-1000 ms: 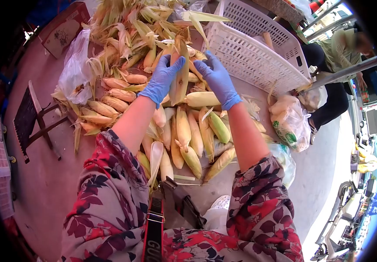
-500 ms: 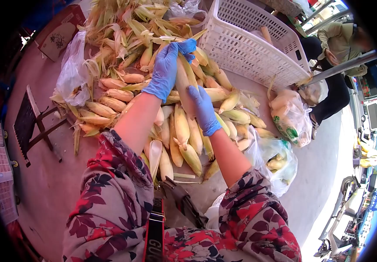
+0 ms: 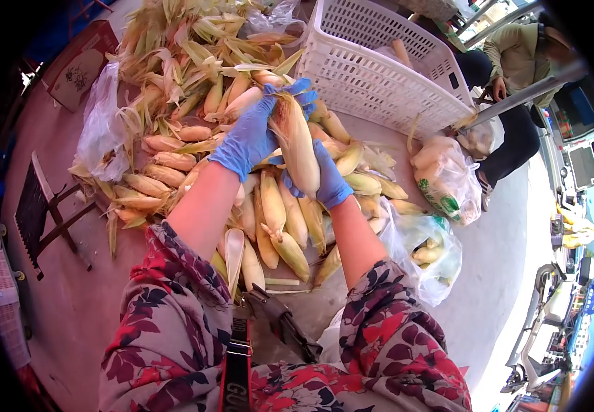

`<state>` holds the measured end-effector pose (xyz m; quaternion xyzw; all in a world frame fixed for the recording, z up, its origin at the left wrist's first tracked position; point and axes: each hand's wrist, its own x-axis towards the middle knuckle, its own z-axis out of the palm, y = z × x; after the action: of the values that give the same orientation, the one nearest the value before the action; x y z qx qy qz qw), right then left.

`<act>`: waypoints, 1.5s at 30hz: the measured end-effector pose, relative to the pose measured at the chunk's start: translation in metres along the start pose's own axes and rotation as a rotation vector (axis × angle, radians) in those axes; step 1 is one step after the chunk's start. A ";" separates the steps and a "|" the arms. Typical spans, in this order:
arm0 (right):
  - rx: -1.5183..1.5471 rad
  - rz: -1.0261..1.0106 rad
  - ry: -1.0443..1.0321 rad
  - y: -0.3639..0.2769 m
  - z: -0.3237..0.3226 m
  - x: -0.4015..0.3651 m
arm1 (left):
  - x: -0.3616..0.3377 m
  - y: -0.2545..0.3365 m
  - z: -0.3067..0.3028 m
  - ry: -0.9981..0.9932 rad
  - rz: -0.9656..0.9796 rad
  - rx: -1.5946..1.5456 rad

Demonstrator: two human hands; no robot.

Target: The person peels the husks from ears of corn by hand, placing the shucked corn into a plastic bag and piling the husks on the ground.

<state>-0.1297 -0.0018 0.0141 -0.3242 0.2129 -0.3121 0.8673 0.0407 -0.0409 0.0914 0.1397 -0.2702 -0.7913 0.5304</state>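
Observation:
An ear of corn [image 3: 297,147], wrapped in pale husk, is held up between my two blue-gloved hands. My left hand [image 3: 252,134] closes round its upper end, where brownish silk and loose husk show. Lower down, my right hand [image 3: 328,175] wraps the ear from the right side, its fingers partly behind it. Beneath my hands lies a heap of corn ears [image 3: 283,213], many in thin husk. Left of my left hand are several ears with pinkish husk [image 3: 166,172].
Stripped husks [image 3: 187,48] pile up at the back. A white plastic crate [image 3: 379,75] stands back right. Filled plastic bags [image 3: 444,182] sit on the right, near another person [image 3: 517,62]. A dark folding stool [image 3: 39,213] stands left, a cardboard box [image 3: 84,65] behind it.
The held ear has tilted, and its lower end now points more toward me. My right hand has shifted round its lower part. The whole view has moved slightly.

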 end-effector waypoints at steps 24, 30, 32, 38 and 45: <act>-0.438 -0.897 0.754 -0.015 0.071 0.043 | 0.011 -0.030 0.003 0.586 0.205 -0.269; 0.298 -0.532 0.842 -0.085 -0.095 -0.001 | -0.037 -0.047 0.003 0.248 -0.341 0.337; 0.217 -0.572 0.821 -0.093 -0.086 -0.020 | -0.031 -0.042 -0.009 0.213 -0.413 0.507; 0.180 -0.652 0.643 -0.075 -0.014 0.002 | -0.020 -0.073 0.025 0.002 0.359 1.561; 0.283 -0.686 0.805 -0.051 -0.012 0.015 | 0.000 -0.081 0.017 0.129 0.202 1.129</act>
<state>-0.1462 -0.0474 0.0381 -0.1101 0.3660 -0.7022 0.6007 -0.0297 -0.0126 0.0585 0.4228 -0.6296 -0.4598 0.4619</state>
